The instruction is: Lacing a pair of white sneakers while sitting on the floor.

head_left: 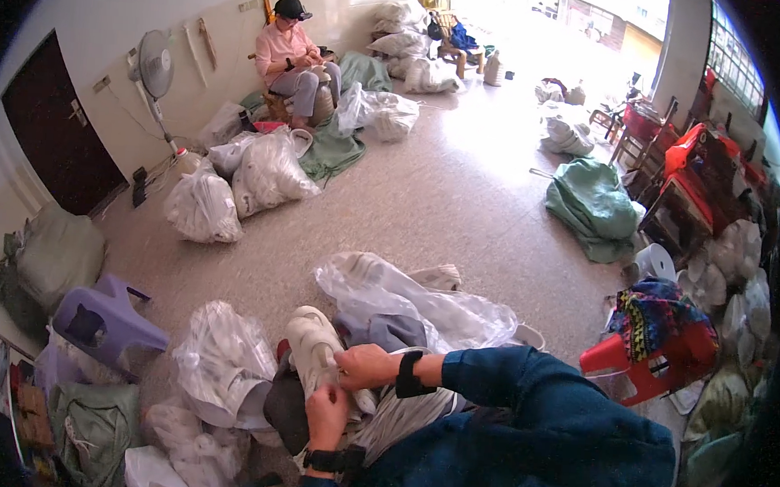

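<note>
A long off-white, soft-looking piece [313,335] stands up before me; its exact kind is hard to make out. My right hand [366,367] reaches in from the right, fingers closed in a pinch on its near side. Just below, my left hand [328,409] is also closed on the near part of it, with the fingertips of both hands close together. Dark grey cloth [287,409] lies beside my left hand. On my lap rests a bundle of off-white strips [404,421], partly covered by my right arm.
Clear plastic bags [222,358] of whitish goods lie left; another bag [439,309] lies ahead. A purple stool [113,320] stands left, a red stool [651,362] right. Beyond are a green sack [593,207], a fan [154,64] and a seated person [294,59] handling something.
</note>
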